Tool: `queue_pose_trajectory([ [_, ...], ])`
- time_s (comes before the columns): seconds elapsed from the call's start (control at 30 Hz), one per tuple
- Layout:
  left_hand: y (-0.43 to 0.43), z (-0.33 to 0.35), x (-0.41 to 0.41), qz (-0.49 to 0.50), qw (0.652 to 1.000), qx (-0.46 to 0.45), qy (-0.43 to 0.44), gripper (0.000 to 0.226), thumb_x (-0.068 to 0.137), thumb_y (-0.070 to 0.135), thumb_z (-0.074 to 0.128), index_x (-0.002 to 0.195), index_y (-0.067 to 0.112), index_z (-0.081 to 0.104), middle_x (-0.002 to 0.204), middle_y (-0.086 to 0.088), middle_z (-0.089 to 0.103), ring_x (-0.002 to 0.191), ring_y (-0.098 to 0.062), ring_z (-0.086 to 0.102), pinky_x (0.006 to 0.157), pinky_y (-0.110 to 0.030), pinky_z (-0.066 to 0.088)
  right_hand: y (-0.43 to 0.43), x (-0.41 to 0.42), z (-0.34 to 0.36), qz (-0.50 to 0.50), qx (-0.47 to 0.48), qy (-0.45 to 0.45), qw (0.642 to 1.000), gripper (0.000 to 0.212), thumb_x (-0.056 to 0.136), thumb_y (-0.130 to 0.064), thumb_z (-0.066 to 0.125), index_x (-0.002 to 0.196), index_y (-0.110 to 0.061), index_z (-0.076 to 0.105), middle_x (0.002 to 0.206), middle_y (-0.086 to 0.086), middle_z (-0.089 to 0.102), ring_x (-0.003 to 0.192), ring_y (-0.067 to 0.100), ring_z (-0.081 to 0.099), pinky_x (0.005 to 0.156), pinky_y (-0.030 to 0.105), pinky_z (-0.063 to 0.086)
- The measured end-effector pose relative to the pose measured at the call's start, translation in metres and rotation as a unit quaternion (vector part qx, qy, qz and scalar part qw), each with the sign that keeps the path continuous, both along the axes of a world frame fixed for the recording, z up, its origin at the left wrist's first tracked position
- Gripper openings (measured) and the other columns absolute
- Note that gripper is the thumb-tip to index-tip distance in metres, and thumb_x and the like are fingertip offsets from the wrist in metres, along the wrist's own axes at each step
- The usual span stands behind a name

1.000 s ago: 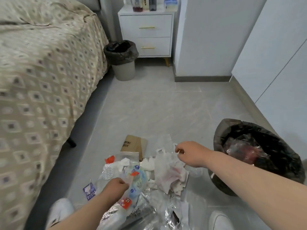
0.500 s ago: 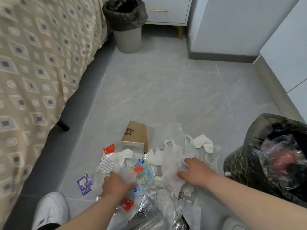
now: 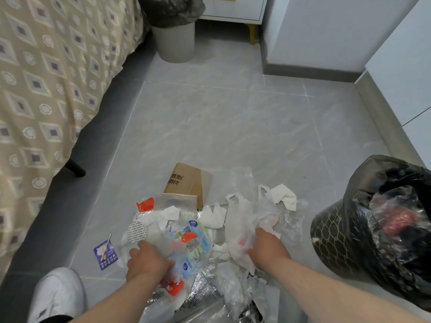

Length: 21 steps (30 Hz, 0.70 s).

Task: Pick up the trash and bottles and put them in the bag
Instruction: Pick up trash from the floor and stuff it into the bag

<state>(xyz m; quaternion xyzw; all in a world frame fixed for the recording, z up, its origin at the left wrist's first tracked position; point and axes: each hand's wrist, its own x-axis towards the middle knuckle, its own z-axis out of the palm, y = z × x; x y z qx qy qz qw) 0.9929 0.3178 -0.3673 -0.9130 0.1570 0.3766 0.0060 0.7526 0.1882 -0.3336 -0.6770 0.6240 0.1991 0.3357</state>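
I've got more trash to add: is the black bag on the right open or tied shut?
Open: the black bag gapes at the top, with crumpled clear plastic visible inside.

Glossy black plastic bag (image 3: 363, 229); matt brown cardboard (image 3: 184, 180); crinkled foil (image 3: 203, 292).

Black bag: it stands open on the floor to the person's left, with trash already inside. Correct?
No. In the head view the black bag stands open on the person's right, not left, with trash already inside.
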Motion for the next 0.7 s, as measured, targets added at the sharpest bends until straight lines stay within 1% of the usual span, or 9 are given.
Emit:
queue_pose_trajectory([
  [0.13, 0.005, -0.003, 0.004, -0.013, 1.0, -0.003, -0.004, 0.106, 0.06, 0.042, 0.083, 0.141, 0.013, 0.021, 0.134, -0.019, 0.042, 0.124, -0.039, 0.045, 0.098, -0.048, 0.043, -0.009, -0.008, -0.001, -0.034, 0.001, -0.083, 0.996, 0.027, 0.083, -0.016, 0.053, 0.108, -0.02, 0.062, 0.107, -0.001, 0.066, 0.098, 0.02, 0.06, 0.077, 0.027, 0.046],
  [0.2, 0.008, -0.004, 0.006, -0.03, 0.999, -0.013, 0.006, 0.103, 0.062, 0.042, 0.081, 0.14, 0.016, 0.02, 0.129, -0.018, 0.046, 0.118, -0.04, 0.05, 0.096, -0.047, 0.046, -0.015, -0.01, -0.001, -0.054, 0.004, -0.121, 0.991, 0.016, 0.079, -0.014, 0.056, 0.09, -0.016, 0.066, 0.089, -0.002, 0.065, 0.085, 0.018, 0.059, 0.068, 0.027, 0.044],
  [0.27, 0.01, -0.002, 0.007, -0.063, 0.998, -0.017, -0.005, 0.093, 0.065, 0.041, 0.077, 0.137, 0.02, 0.023, 0.123, -0.015, 0.048, 0.113, -0.038, 0.053, 0.09, -0.045, 0.048, -0.02, -0.01, 0.003, -0.088, 0.013, -0.168, 0.982, 0.005, 0.074, -0.012, 0.058, 0.07, -0.013, 0.058, 0.071, 0.001, 0.056, 0.068, 0.016, 0.051, 0.058, 0.028, 0.037],
  [0.3, 0.012, 0.0, 0.007, -0.08, 0.997, -0.019, -0.011, 0.086, 0.066, 0.04, 0.075, 0.135, 0.021, 0.027, 0.121, -0.014, 0.048, 0.112, -0.037, 0.054, 0.088, -0.044, 0.049, -0.022, -0.009, 0.006, -0.102, 0.012, -0.187, 0.977, 0.01, 0.073, -0.01, 0.058, 0.065, -0.013, 0.052, 0.066, 0.004, 0.05, 0.063, 0.016, 0.045, 0.054, 0.028, 0.032],
  [0.47, 0.016, 0.006, 0.01, -0.214, 0.972, -0.03, -0.09, 0.056, 0.074, 0.045, 0.067, 0.122, 0.022, 0.049, 0.121, -0.006, 0.05, 0.114, -0.028, 0.048, 0.092, -0.037, 0.044, -0.025, -0.006, 0.012, -0.107, 0.018, -0.205, 0.973, 0.012, 0.075, -0.007, 0.053, 0.065, -0.012, 0.051, 0.064, 0.004, 0.049, 0.059, 0.015, 0.044, 0.05, 0.026, 0.031],
  [0.53, 0.018, 0.003, 0.013, -0.271, 0.954, -0.057, -0.119, 0.052, 0.077, 0.048, 0.062, 0.12, 0.019, 0.056, 0.132, -0.005, 0.046, 0.123, -0.026, 0.042, 0.101, -0.035, 0.038, -0.023, -0.007, 0.01, -0.108, 0.028, -0.205, 0.972, 0.009, 0.074, -0.008, 0.052, 0.067, -0.012, 0.055, 0.066, 0.005, 0.053, 0.061, 0.016, 0.048, 0.055, 0.027, 0.034],
  [0.6, 0.018, -0.001, 0.016, -0.286, 0.952, -0.077, -0.083, 0.05, 0.085, 0.042, 0.056, 0.127, 0.015, 0.053, 0.147, -0.006, 0.038, 0.136, -0.024, 0.035, 0.11, -0.034, 0.032, -0.021, -0.009, 0.006, -0.106, 0.04, -0.205, 0.972, 0.008, 0.072, -0.009, 0.051, 0.067, -0.011, 0.058, 0.067, 0.005, 0.057, 0.062, 0.016, 0.051, 0.057, 0.027, 0.037],
  [0.63, 0.018, -0.002, 0.017, -0.276, 0.955, -0.09, -0.058, 0.043, 0.087, 0.036, 0.052, 0.125, 0.015, 0.053, 0.145, -0.006, 0.042, 0.135, -0.024, 0.039, 0.108, -0.035, 0.035, -0.02, -0.009, 0.006, -0.102, 0.043, -0.203, 0.973, 0.008, 0.072, -0.01, 0.052, 0.067, -0.01, 0.058, 0.067, 0.005, 0.058, 0.063, 0.016, 0.052, 0.057, 0.027, 0.038],
  [0.7, 0.016, 0.001, 0.019, -0.254, 0.96, -0.115, -0.042, 0.019, 0.086, 0.027, 0.047, 0.104, 0.02, 0.051, 0.112, -0.005, 0.059, 0.111, -0.026, 0.058, 0.088, -0.036, 0.049, -0.02, -0.009, 0.007, -0.096, 0.044, -0.201, 0.974, 0.009, 0.072, -0.011, 0.052, 0.069, -0.007, 0.059, 0.069, 0.006, 0.059, 0.063, 0.015, 0.053, 0.057, 0.027, 0.038],
])
